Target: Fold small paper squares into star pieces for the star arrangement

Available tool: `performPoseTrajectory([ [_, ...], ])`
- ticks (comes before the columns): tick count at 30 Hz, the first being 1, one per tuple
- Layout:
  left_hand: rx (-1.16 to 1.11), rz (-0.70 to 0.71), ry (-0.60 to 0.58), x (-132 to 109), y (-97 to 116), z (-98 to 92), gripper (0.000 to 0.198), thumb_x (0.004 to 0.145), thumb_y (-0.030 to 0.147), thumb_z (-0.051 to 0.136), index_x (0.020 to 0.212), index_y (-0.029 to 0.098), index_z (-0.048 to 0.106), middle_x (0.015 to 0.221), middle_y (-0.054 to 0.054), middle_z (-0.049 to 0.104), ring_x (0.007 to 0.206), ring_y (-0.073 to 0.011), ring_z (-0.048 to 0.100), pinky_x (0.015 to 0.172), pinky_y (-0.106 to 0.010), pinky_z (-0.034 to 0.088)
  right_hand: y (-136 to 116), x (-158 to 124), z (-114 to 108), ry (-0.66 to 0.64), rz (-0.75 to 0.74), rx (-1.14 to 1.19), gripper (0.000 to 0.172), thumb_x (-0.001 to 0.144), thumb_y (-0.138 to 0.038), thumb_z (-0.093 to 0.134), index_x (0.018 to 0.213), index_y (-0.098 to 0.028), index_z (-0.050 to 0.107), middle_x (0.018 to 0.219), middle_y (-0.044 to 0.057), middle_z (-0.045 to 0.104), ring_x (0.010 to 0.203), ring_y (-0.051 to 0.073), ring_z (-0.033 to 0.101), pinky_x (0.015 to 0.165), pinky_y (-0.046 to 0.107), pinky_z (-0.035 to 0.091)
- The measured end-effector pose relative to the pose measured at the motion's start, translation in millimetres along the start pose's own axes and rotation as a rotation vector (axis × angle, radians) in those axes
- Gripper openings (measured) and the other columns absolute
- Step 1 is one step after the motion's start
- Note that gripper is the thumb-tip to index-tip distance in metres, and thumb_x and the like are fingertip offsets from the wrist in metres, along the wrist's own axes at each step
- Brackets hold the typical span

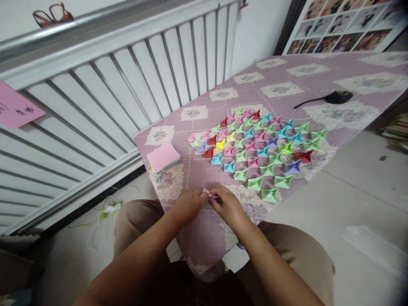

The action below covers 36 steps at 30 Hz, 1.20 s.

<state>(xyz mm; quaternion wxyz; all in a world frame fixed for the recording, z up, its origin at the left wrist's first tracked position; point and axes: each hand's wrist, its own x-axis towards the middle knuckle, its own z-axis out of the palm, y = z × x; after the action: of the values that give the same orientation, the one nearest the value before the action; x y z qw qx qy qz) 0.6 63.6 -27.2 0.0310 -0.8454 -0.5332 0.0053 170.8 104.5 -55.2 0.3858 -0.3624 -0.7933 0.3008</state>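
Note:
My left hand [188,205] and my right hand [228,206] meet at the near end of a table covered with a purple flowered cloth [274,91]. Both pinch a small folded piece of pink paper [208,194] between their fingertips, just above the cloth. Beyond my hands lie several folded paper shapes [259,148] in green, pink, blue, red and yellow, set out in rows. A stack of square coloured paper [163,157] with a pink top sheet lies to the left of them.
A black long-handled object [333,97] lies on the far part of the table. A white slatted radiator [127,85] runs along the left, with glasses [52,15] on its top ledge and a pink note [17,108]. Cords lie on the floor [108,210].

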Motion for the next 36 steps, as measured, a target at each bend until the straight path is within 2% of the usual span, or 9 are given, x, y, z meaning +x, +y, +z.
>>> performPoseTrajectory([
  [3,-0.045,-0.068,-0.069,5,4,-5.8,0.021,0.093,0.018,0.041,0.111,0.017,0.052,0.098,-0.007,0.062,0.085,-0.0203,0.060,0.073,-0.033,0.048,-2,1,-1,-0.001,0.020,0.034,0.009,0.080,-0.016,0.053,0.085,-0.022,0.058,0.082,0.004,0.059,0.081,0.018,0.056,0.073,0.031,0.045],
  [6,-0.102,-0.184,-0.112,9,6,-14.4,0.016,0.090,0.015,0.043,0.100,0.018,0.056,0.094,-0.006,0.060,0.082,-0.0189,0.059,0.073,-0.031,0.048,-4,1,-2,0.054,0.063,0.092,0.012,0.080,-0.019,0.056,0.091,-0.022,0.058,0.088,0.004,0.059,0.084,0.019,0.056,0.076,0.032,0.046],
  [9,-0.162,-0.302,-0.051,11,6,-24.2,0.015,0.089,0.014,0.044,0.096,0.019,0.056,0.094,-0.006,0.059,0.086,-0.0184,0.058,0.075,-0.030,0.047,-6,1,-1,0.137,0.210,0.243,0.024,0.080,-0.028,0.059,0.103,-0.022,0.053,0.088,0.003,0.059,0.079,0.017,0.057,0.074,0.032,0.047],
  [12,-0.192,-0.359,0.044,11,10,-30.7,0.018,0.088,0.014,0.044,0.100,0.019,0.056,0.097,-0.006,0.058,0.089,-0.0192,0.057,0.078,-0.031,0.047,-9,3,1,0.143,0.336,0.448,0.032,0.079,-0.034,0.060,0.106,-0.022,0.048,0.076,-0.001,0.056,0.069,0.015,0.056,0.066,0.029,0.047],
  [20,-0.150,-0.305,0.218,13,27,-25.7,0.019,0.091,0.015,0.041,0.104,0.019,0.054,0.094,-0.006,0.060,0.086,-0.0193,0.058,0.076,-0.031,0.048,-9,10,4,0.172,0.436,0.512,0.039,0.074,-0.040,0.063,0.105,-0.021,0.048,0.076,-0.001,0.056,0.067,0.015,0.056,0.063,0.029,0.047],
  [24,-0.149,-0.306,0.309,16,29,-19.7,0.018,0.091,0.015,0.041,0.104,0.019,0.054,0.092,-0.007,0.061,0.089,-0.0197,0.059,0.078,-0.032,0.049,-3,10,9,0.246,0.410,0.459,0.032,0.073,-0.040,0.066,0.092,-0.023,0.046,0.069,-0.005,0.049,0.059,0.013,0.049,0.056,0.027,0.044],
  [28,-0.177,-0.312,0.346,18,31,-15.4,0.018,0.091,0.015,0.042,0.104,0.019,0.054,0.093,-0.007,0.062,0.089,-0.0202,0.059,0.079,-0.033,0.050,-3,10,11,0.306,0.417,0.519,0.034,0.070,-0.039,0.068,0.080,-0.025,0.039,0.065,-0.006,0.046,0.057,0.012,0.049,0.055,0.027,0.044],
  [33,-0.211,-0.321,0.369,20,33,-13.1,0.021,0.091,0.014,0.042,0.108,0.019,0.053,0.094,-0.008,0.063,0.089,-0.0199,0.059,0.080,-0.034,0.050,-9,12,9,0.317,0.466,0.718,0.042,0.065,-0.040,0.072,0.082,-0.025,0.036,0.067,-0.005,0.055,0.064,0.015,0.058,0.062,0.029,0.048],
  [36,-0.200,-0.328,0.385,21,35,-11.6,0.022,0.091,0.015,0.042,0.110,0.019,0.053,0.094,-0.008,0.063,0.088,-0.0198,0.060,0.079,-0.033,0.050,-10,13,9,0.344,0.504,0.820,0.046,0.061,-0.039,0.075,0.081,-0.025,0.036,0.065,-0.007,0.055,0.061,0.013,0.057,0.059,0.027,0.047],
])
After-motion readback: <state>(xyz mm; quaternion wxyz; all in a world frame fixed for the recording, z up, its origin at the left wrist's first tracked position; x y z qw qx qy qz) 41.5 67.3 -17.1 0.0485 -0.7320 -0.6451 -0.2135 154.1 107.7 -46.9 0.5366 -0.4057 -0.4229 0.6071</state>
